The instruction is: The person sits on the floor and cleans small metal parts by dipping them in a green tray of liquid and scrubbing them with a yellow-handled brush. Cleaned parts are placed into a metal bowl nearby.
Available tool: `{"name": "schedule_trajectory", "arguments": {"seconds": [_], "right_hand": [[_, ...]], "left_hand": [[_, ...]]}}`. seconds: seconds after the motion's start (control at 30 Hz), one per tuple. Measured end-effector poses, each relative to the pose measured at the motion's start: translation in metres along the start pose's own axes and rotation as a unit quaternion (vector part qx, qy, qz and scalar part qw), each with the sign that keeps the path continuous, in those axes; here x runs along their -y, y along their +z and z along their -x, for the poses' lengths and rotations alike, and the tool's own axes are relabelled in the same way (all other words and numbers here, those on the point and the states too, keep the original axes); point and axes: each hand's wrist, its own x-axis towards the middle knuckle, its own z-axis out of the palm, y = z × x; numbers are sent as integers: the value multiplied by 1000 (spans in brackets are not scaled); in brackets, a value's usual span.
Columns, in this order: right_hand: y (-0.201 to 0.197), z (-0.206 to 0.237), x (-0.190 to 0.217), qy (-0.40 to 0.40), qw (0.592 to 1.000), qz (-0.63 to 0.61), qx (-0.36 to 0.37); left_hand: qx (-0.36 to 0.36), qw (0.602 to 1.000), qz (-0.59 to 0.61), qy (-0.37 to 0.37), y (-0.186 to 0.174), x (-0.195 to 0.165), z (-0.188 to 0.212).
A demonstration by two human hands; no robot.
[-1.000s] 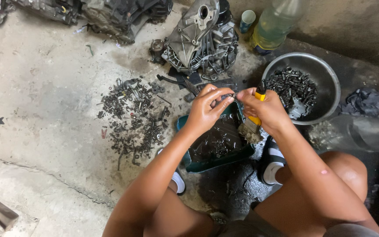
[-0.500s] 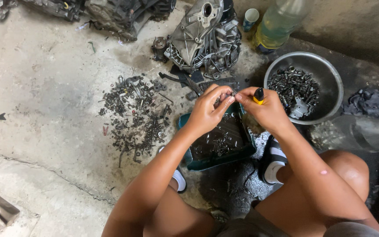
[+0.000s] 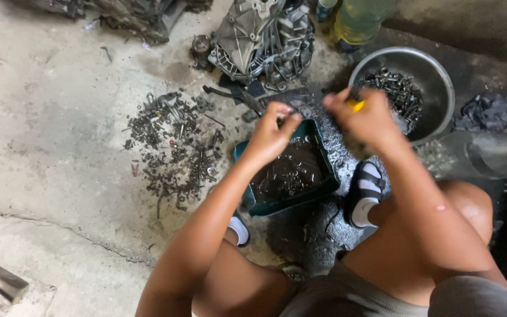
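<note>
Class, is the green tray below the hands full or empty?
Partly filled: the green tray holds dark liquid and small metal parts.

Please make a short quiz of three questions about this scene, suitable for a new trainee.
1. True or false: the green tray under the hands holds small dark metal parts in black liquid.
2. Where does the round metal bowl stand? A) left of the left hand B) beyond the right hand C) on the person's knee
3. Fill in: the loose pile of bolts lies on the concrete floor to the ______ of the tray.

Key
1. True.
2. B. The bowl also holds dark bolts.
3. Left. The left hand is above the tray's near edge, pinching a small dark part.
</note>
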Motion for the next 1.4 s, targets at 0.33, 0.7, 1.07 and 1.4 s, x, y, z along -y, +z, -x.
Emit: {"name": "schedule_trajectory", "arguments": {"seconds": [0.33,0.7,1.07,1.4], "right_hand": [[-89,-39,-31,-231,938,82,-244],[20,26,7,-344,937,59,6],[46,39,18,-429,868,232,-91],[49,24,-1,-268,963,42,-8]], "left_hand": [[102,865,359,-336,-17,25,-2],[127,817,470,-311,-26,-18,-17],[61,857,409,-308,-9,-10,-6],[46,842,449,-295,-17,-7,-10]]}}
